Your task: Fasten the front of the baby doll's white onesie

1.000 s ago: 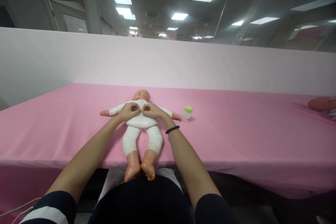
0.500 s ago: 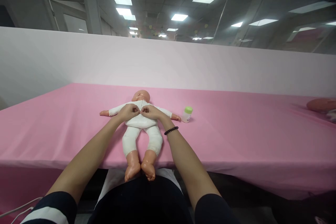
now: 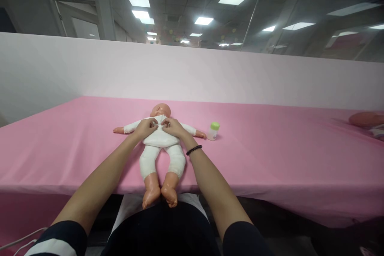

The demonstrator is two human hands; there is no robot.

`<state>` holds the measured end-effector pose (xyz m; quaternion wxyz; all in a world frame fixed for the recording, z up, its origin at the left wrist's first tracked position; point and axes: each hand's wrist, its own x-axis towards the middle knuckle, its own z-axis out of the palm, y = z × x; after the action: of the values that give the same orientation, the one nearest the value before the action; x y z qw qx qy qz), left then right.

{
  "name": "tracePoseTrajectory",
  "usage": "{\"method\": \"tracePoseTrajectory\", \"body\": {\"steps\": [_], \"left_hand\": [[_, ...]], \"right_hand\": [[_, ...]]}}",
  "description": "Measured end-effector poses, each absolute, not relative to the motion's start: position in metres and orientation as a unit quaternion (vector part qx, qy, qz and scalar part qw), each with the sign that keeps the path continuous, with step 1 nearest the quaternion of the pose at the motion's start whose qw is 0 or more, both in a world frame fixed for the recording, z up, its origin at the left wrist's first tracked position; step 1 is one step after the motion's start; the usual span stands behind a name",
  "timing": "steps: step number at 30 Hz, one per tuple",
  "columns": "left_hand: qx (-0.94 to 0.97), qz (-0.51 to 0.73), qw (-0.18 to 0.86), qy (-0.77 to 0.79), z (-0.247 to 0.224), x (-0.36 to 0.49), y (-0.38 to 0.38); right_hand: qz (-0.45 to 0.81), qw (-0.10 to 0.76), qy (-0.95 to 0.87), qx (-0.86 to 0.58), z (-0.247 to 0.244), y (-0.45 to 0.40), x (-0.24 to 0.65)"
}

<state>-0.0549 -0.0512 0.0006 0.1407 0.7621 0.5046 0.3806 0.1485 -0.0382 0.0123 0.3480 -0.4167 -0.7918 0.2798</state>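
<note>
closely paired, the left hand (image 3: pixel 146 129) and the right hand (image 3: pixel 174 128) are at the chest of the doll (image 3: pixel 160 140), curled in toward each other with a small gap between; whether either pinches the white suit (image 3: pixel 148 161) i cannot tell. the doll lies directly under the grip, its head (image 3: pixel 161 109) just beyond and its arms (image 3: pixel 132 127) spread to both sides, while its feet (image 3: pixel 151 192) reach back toward the person, past the edge of the pink cloth (image 3: pixel 270 152). right of the grip, near one arm of the doll, stands a bottle (image 3: pixel 213 132). a dark bracelet (image 3: pixel 194 150) rings the right wrist.
</note>
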Motion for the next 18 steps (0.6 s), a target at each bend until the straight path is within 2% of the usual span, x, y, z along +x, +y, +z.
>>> {"method": "tracePoseTrajectory", "body": {"steps": [7,13,18], "left_hand": [[0.778,0.349,0.131,0.506,0.003,-0.054,-0.052],[0.726,0.410,0.130,0.536,-0.004,-0.054,-0.051],[0.717,0.387,0.128,0.566,-0.006,-0.057,-0.046]], "right_hand": [[0.228,0.349,-0.809,-0.414,0.004,-0.031,0.143],[0.238,0.406,-0.753,-0.461,0.003,-0.027,0.145],[0.188,0.401,-0.754,-0.485,-0.002,-0.022,0.146]]}}
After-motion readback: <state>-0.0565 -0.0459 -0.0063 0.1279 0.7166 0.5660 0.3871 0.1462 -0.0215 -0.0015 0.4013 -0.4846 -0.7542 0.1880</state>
